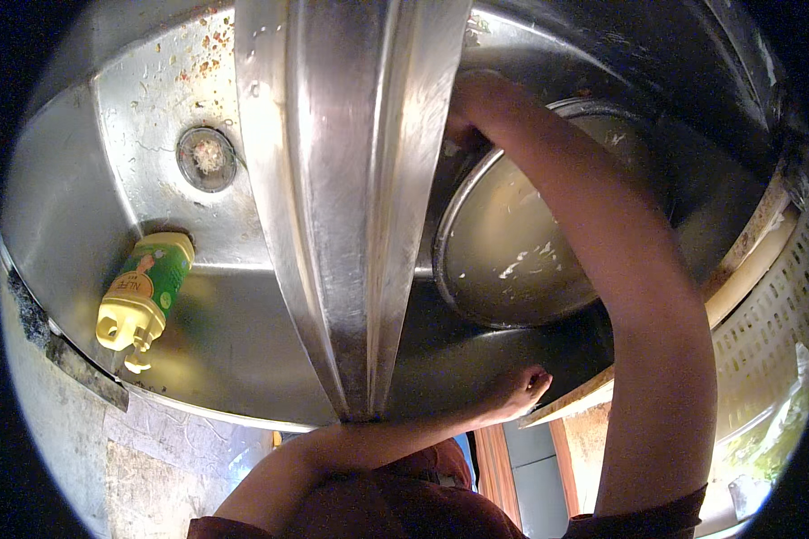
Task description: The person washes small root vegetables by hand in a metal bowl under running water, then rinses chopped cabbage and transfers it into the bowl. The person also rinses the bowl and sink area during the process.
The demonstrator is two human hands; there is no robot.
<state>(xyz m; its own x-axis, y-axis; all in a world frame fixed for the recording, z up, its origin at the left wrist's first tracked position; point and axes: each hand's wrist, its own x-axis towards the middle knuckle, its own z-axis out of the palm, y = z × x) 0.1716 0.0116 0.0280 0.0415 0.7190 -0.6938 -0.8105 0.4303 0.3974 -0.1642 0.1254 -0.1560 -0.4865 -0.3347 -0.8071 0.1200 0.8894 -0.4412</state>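
Before me is a stainless steel double sink with a broad metal divider. In the right basin lies a large round metal basin with cloudy liquid and pale scraps. My right arm reaches over it, and my right hand is down at its far left edge, beside the divider; the fingers are mostly hidden in shadow. Near the front rim of the right basin, my left hand hovers with its fingers curled; whether it holds anything is unclear. A yellow bottle with a green label lies on its side in the left basin.
A drain strainer holding pale food bits sits in the left basin, with reddish scraps scattered beyond it. A perforated pale plastic basket stands outside the sink at the right. The sink's front rim curves close to my body.
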